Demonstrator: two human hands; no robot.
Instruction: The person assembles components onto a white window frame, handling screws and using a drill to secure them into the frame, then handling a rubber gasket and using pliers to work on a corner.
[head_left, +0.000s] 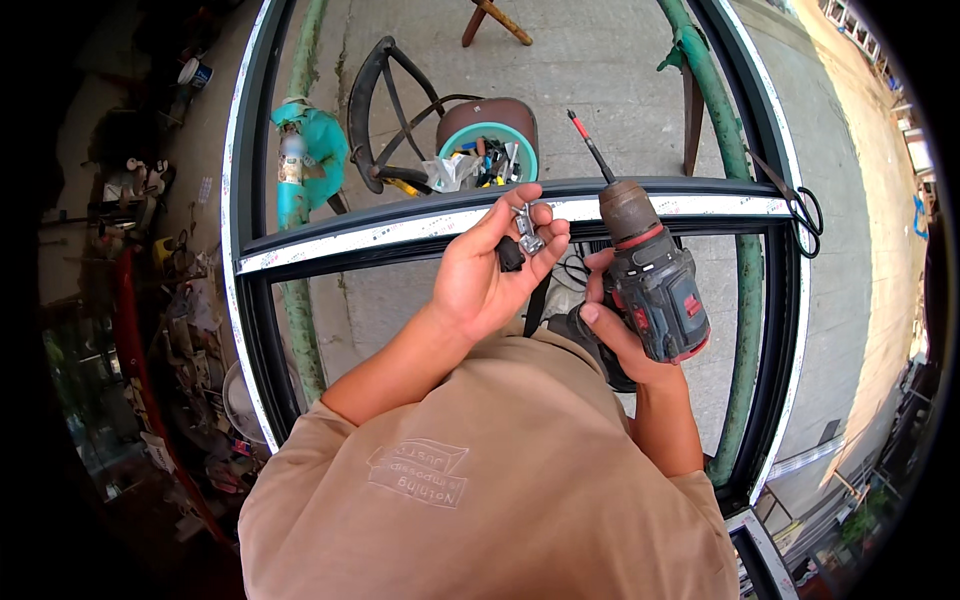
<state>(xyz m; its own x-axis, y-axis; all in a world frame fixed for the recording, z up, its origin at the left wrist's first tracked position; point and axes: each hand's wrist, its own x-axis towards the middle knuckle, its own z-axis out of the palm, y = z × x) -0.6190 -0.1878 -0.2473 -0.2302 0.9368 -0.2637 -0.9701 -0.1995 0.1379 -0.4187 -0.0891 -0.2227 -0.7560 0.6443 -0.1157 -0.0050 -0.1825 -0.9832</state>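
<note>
My left hand is turned palm up with its fingers curled around several small metal fittings, which look like screws and brackets. A small black piece lies in the same palm. In my right hand is a black and red cordless drill, gripped by its handle. Its long driver bit has a red section and points away from me. Both hands are above the crossbar of a dark window frame covered in white film.
Green pipes support the frame from below. Scissors lie on its right side. Beyond the crossbar, a teal basin of tools and parts sits on a chair. Teal wrapping with a spray can or tube hangs at left.
</note>
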